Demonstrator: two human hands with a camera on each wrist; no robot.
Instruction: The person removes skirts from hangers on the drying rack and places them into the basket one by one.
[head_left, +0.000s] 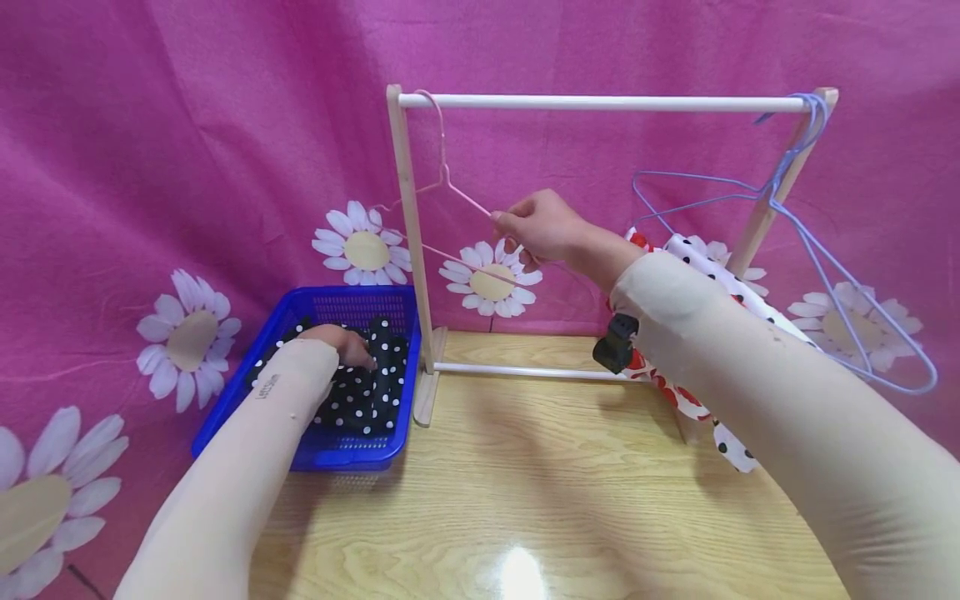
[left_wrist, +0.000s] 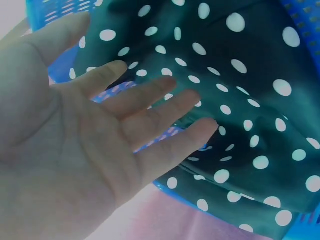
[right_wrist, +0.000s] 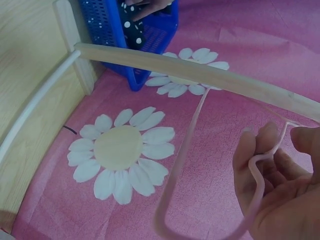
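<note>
A pink clothes hanger [head_left: 468, 198] hooks over the left end of a white rail, and my right hand [head_left: 546, 227] pinches its upper arm between thumb and fingers. In the right wrist view the hanger's wire [right_wrist: 257, 175] runs across that hand [right_wrist: 282, 190]. My left hand [head_left: 339, 343] reaches into a blue basket [head_left: 300, 457]. Inside lies a black cloth with white dots [head_left: 386, 367]. In the left wrist view the left hand's fingers [left_wrist: 165, 117] are spread and nearly straight, right over the dotted cloth [left_wrist: 240, 105].
The wooden rack [head_left: 408, 217] carries the white rail [head_left: 600, 102] above a wood-grain table [head_left: 480, 500]. Blue hangers [head_left: 776, 187] crowd its right end, with white dotted and red-patterned garments [head_left: 678, 396] partly behind my right forearm. A pink flowered curtain [head_left: 255, 125] hangs behind.
</note>
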